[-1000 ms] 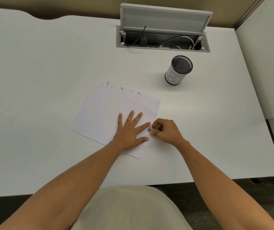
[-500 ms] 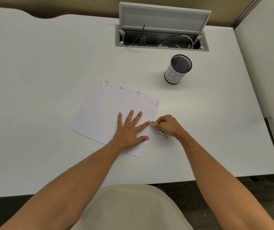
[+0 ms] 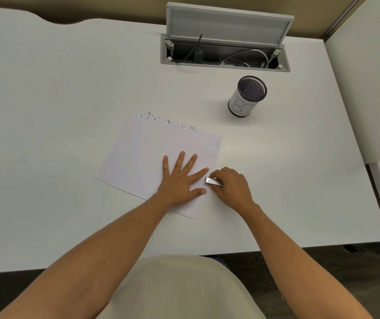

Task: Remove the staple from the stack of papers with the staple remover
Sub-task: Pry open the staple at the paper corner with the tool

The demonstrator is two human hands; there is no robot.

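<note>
Looking down at the wide white desk, I see one black mesh pen cup wrapped in a white paper label standing well beyond the papers, and behind it one grey cable hatch with its lid propped open, cords inside. Nothing stands between these and my hands. One stack of white papers lies angled at the desk's centre, tiny dark marks dotting its far edge. My left hand lies flat on the stack, all five fingers straight and spread, pressing it down. My right hand sits just beside it at the stack's right edge, fingers curled tight around one small silver metal staple remover, whose tip meets the paper edge. I cannot make out the staple itself.
</note>
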